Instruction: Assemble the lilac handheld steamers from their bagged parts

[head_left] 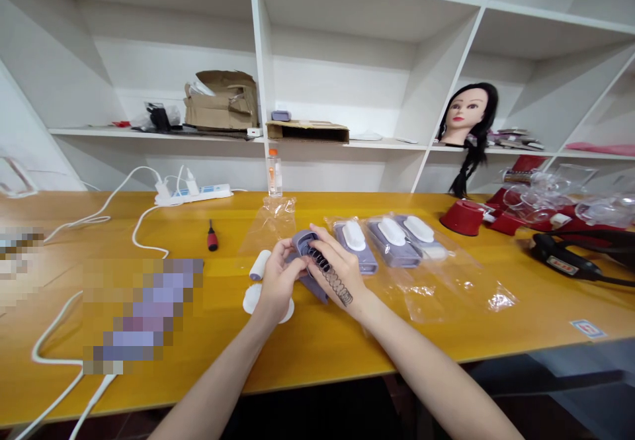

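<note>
My left hand (278, 282) and right hand (338, 269) meet over the middle of the yellow worktop (317, 354), holding a lavender-grey plastic housing (300, 244) between them. The fingers of both hands are closed on it, grasping it from either side, with my right fingers (317, 235) curled over its upper edge. A dark coil (330, 274) runs across the back of my right hand; I cannot tell whether it is a loose spring or a mark on my skin.

Just beside my left hand at 10 o'clock, a white roller (260, 265) with a lavender end lies tilted. A white round disc (252, 298) sits partly under my left wrist. At 2 to 3 o'clock, just beside my right hand, three lavender-grey units with white oval tops (394, 241) lie on clear plastic bags (436, 288).

At 12 o'clock are another clear bag (268, 228) and, farther off, a clear bottle with an orange cap (274, 175). A red-handled screwdriver (212, 235) lies at 10 o'clock, and a white power strip (193, 195) sits beyond it. Red plastic parts (464, 218) lie well apart at 2 o'clock. On the shelf (149, 134) behind stand a cardboard box (223, 102) and, on the next shelf section, a mannequin head (469, 119).
</note>
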`<action>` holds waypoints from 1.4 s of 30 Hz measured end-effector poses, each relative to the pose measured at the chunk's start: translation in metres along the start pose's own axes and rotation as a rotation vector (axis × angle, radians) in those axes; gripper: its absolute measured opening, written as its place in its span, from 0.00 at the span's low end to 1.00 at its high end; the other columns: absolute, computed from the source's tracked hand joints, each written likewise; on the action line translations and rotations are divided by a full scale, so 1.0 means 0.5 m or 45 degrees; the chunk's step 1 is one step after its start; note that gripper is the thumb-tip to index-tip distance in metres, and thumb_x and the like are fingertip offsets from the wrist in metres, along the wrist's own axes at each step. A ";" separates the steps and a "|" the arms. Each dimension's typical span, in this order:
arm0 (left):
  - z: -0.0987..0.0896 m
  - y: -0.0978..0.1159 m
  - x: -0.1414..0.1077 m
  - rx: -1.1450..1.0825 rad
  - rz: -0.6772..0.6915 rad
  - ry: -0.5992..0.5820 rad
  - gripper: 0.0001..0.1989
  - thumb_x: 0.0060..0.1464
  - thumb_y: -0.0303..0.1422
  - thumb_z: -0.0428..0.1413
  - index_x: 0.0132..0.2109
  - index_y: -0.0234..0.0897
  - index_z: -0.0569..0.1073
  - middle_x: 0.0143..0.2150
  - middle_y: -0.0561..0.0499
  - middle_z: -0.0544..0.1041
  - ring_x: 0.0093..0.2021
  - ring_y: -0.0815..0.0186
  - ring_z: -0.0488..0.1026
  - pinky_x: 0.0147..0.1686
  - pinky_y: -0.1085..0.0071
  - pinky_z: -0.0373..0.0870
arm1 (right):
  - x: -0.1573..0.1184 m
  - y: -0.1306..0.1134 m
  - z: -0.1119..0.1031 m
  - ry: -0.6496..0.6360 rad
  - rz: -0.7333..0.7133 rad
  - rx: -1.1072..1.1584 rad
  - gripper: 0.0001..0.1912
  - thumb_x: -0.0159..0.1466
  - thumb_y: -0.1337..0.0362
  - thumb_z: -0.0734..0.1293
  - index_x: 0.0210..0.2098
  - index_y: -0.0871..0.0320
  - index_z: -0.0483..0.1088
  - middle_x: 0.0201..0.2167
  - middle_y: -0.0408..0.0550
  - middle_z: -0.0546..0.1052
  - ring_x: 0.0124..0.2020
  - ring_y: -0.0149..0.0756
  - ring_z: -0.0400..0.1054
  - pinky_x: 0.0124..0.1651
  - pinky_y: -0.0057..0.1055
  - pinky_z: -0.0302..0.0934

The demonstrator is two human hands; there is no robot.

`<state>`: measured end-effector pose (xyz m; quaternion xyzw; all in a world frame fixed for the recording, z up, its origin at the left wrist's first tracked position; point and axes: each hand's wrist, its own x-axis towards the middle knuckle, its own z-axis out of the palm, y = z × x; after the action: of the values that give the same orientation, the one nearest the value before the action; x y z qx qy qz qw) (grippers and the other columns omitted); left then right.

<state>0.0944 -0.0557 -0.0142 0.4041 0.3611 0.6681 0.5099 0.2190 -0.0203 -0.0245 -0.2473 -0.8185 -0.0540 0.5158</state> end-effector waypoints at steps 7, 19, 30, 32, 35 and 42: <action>0.001 -0.002 -0.001 -0.012 0.026 0.013 0.16 0.38 0.31 0.59 0.38 0.35 0.67 0.37 0.52 0.72 0.31 0.72 0.70 0.33 0.73 0.69 | 0.004 -0.004 -0.004 -0.037 -0.030 -0.005 0.13 0.63 0.68 0.60 0.48 0.58 0.65 0.57 0.56 0.65 0.56 0.38 0.63 0.56 0.36 0.62; -0.011 -0.004 0.006 -0.177 -0.100 -0.006 0.13 0.41 0.33 0.57 0.36 0.36 0.66 0.29 0.56 0.72 0.26 0.72 0.70 0.29 0.75 0.67 | 0.015 -0.010 -0.014 -0.143 -0.015 -0.049 0.12 0.64 0.68 0.59 0.47 0.60 0.65 0.57 0.57 0.66 0.55 0.40 0.64 0.53 0.38 0.65; -0.011 -0.005 0.004 -0.170 -0.090 -0.015 0.13 0.42 0.34 0.58 0.36 0.37 0.66 0.29 0.56 0.72 0.27 0.72 0.70 0.29 0.74 0.67 | 0.019 -0.006 -0.023 -0.192 -0.062 -0.032 0.12 0.64 0.67 0.59 0.47 0.59 0.65 0.57 0.57 0.66 0.55 0.39 0.64 0.52 0.36 0.66; -0.012 -0.007 0.005 -0.173 -0.084 -0.012 0.13 0.41 0.33 0.58 0.36 0.37 0.66 0.29 0.56 0.72 0.27 0.72 0.70 0.29 0.75 0.67 | 0.020 -0.012 -0.024 -0.214 -0.059 -0.072 0.11 0.64 0.67 0.58 0.46 0.61 0.65 0.57 0.58 0.66 0.54 0.40 0.65 0.51 0.36 0.66; -0.014 -0.010 0.007 -0.172 -0.080 -0.010 0.13 0.41 0.33 0.58 0.37 0.37 0.66 0.28 0.57 0.72 0.27 0.72 0.70 0.29 0.75 0.67 | 0.020 -0.017 -0.024 -0.228 -0.068 -0.110 0.11 0.65 0.67 0.58 0.45 0.61 0.66 0.57 0.59 0.66 0.53 0.41 0.66 0.51 0.36 0.67; -0.012 -0.006 0.006 -0.159 -0.061 -0.012 0.13 0.41 0.33 0.58 0.37 0.36 0.67 0.30 0.56 0.72 0.28 0.72 0.70 0.30 0.75 0.67 | 0.017 -0.015 -0.023 -0.222 -0.057 -0.120 0.12 0.65 0.67 0.58 0.47 0.61 0.65 0.57 0.58 0.65 0.52 0.40 0.67 0.50 0.35 0.68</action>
<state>0.0897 -0.0527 -0.0188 0.3658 0.3257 0.6750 0.5518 0.2219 -0.0280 -0.0107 -0.2568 -0.8621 -0.0821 0.4290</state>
